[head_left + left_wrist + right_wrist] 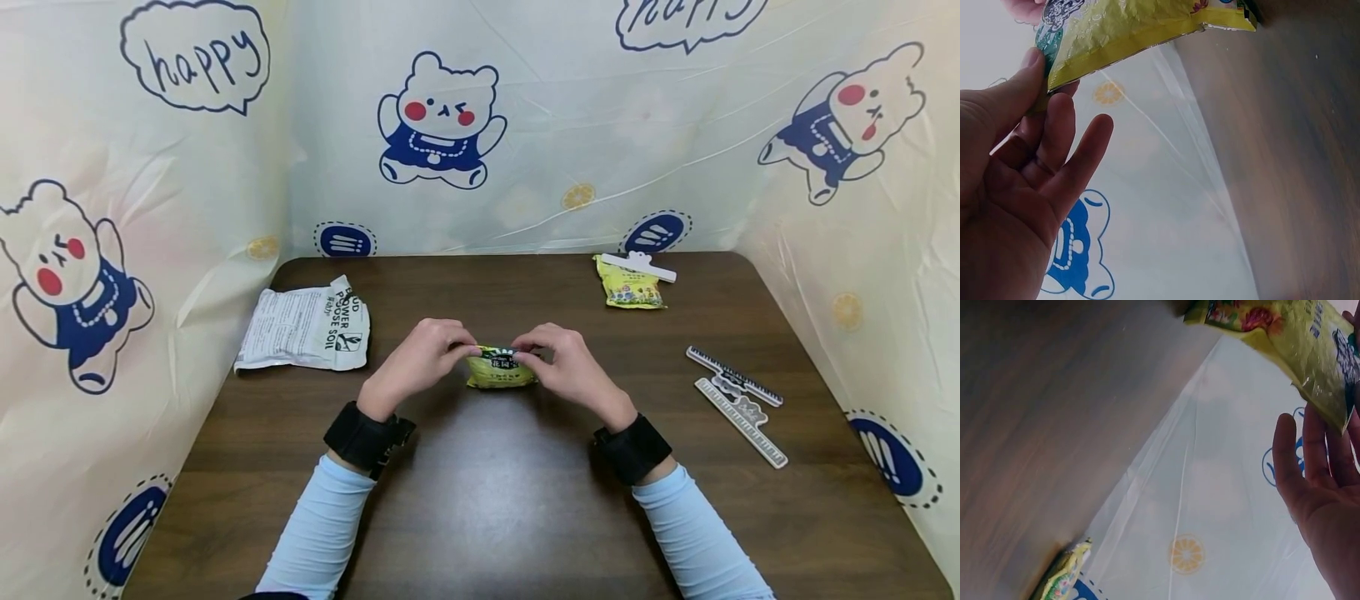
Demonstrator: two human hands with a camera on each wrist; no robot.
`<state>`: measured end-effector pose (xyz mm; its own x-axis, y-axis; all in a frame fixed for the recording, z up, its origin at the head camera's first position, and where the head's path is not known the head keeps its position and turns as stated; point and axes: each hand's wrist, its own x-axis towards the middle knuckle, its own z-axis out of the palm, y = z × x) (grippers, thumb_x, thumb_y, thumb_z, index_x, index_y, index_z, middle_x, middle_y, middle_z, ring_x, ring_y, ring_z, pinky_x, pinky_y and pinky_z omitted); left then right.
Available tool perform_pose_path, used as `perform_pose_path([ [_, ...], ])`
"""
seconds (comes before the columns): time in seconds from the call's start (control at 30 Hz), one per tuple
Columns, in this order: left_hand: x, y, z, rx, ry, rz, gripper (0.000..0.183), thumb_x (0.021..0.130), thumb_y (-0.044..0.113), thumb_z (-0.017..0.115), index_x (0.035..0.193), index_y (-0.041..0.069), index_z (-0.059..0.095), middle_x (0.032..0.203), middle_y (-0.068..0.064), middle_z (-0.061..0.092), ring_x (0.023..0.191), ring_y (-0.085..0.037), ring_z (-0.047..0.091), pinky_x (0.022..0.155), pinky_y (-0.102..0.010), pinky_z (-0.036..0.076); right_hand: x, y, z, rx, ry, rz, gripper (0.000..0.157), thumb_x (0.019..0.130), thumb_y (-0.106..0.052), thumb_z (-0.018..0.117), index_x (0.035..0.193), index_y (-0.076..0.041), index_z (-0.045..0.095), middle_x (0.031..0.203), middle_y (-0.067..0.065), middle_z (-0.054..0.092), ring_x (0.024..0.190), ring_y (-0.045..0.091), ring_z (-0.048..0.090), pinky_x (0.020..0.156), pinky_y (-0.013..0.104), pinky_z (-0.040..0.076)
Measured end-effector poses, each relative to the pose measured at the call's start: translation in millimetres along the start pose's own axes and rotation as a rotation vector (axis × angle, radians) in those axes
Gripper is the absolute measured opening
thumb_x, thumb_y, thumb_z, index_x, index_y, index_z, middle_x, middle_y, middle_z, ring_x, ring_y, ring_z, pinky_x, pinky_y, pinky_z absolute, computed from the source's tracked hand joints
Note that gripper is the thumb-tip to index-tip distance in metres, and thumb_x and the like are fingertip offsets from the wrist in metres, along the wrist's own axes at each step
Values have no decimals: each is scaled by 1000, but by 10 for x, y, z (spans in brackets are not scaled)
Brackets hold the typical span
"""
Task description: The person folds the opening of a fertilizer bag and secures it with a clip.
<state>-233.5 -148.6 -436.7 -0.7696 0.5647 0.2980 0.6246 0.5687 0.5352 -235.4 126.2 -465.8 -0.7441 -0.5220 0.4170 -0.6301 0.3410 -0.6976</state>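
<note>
A small yellow packet (pixel 501 377) with a dark green top stands on the brown table, between both hands. My left hand (pixel 426 357) pinches its upper left corner; in the left wrist view the thumb lies on the front of the packet (pixel 1122 37), with some fingers behind and the others extended. At the upper right corner, my right hand (pixel 564 363) pinches the same top edge. From the right wrist, fingers show behind the packet (pixel 1297 347), while the right thumb is out of view.
A white printed bag (pixel 300 329) with a torn-looking end lies at the back left. At the back right, another yellow packet (pixel 628 287) carries a white sealing clip (pixel 639 265). A black clip (pixel 735 377) and a pale clip (pixel 741 422) lie at the right. Patterned sheeting surrounds the table.
</note>
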Motion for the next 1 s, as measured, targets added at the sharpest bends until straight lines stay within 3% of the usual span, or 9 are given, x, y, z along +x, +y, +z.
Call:
perform_pose_path([
  [0.17,2,5,22,-6,-2,10,7,99,12,76,97,9,82,87,2,69,73,-8,60,66,-28,52,9,-6,28,-18,9,-22,9,97,-6,78,105,-8,80,99,-1,73,95,14,65,81,37,55],
  [0.43,-5,44,-5,-15,-23,-10,8,99,13,76,98,9,82,88,-1,71,75,-7,62,67,-29,53,10,-37,18,-21,28,-25,8,97,-4,77,102,-7,81,96,0,73,94,15,65,80,39,56],
  [0.8,-14,55,-18,-18,-45,-16,8,100,15,75,98,12,82,88,8,68,76,-6,62,67,-28,53,9,-48,17,-26,40,-28,6,96,-3,78,99,-7,81,94,-1,72,93,14,65,79,38,57],
  [1.0,-16,70,-65,-12,-61,-51,8,99,13,77,101,9,83,90,6,64,78,-10,59,69,-30,52,0,-34,19,-32,50,-21,7,95,-1,78,98,-8,80,97,-1,71,95,15,64,82,38,57],
])
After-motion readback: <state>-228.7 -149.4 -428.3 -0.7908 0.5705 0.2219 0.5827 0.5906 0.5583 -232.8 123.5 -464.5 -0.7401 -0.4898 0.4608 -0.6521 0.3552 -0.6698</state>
